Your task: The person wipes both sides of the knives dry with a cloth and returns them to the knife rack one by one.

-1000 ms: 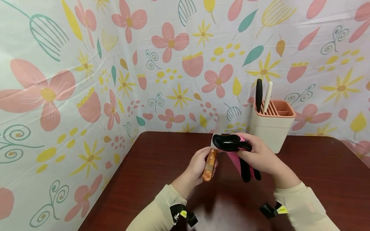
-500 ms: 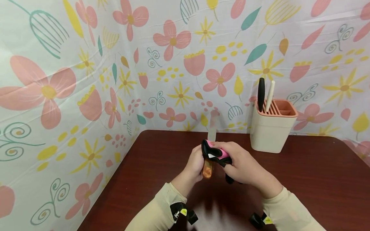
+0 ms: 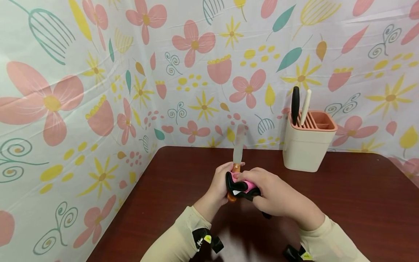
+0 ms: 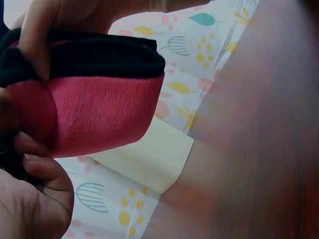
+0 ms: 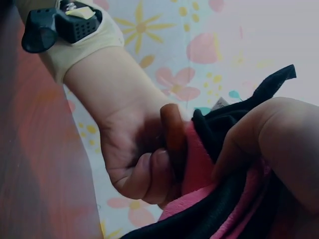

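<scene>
My left hand (image 3: 218,183) grips a knife by its orange-brown wooden handle (image 3: 236,167). Its pale blade (image 3: 238,147) points up and away from me. My right hand (image 3: 273,191) holds a folded pink cloth with black edging (image 3: 250,186) against the handle, covering its middle. In the left wrist view, the pink cloth (image 4: 104,112) hangs across the knife, close to the left fingers (image 4: 47,169). The handle's butt (image 5: 173,122) shows in the right wrist view, between the curled left fingers (image 5: 154,174) and the cloth.
A cream knife holder (image 3: 306,149) with a coral slotted top stands at the table's back right. A black handle (image 3: 295,105) and a white handle (image 3: 306,107) rise from its slots. Flower-patterned sheeting (image 3: 196,83) hangs behind the dark wooden table (image 3: 360,203).
My right hand has brought the cloth leftward onto the knife handle, then slightly down along it. The upper end of the handle shows again. My left hand keeps its grip in about the same place.
</scene>
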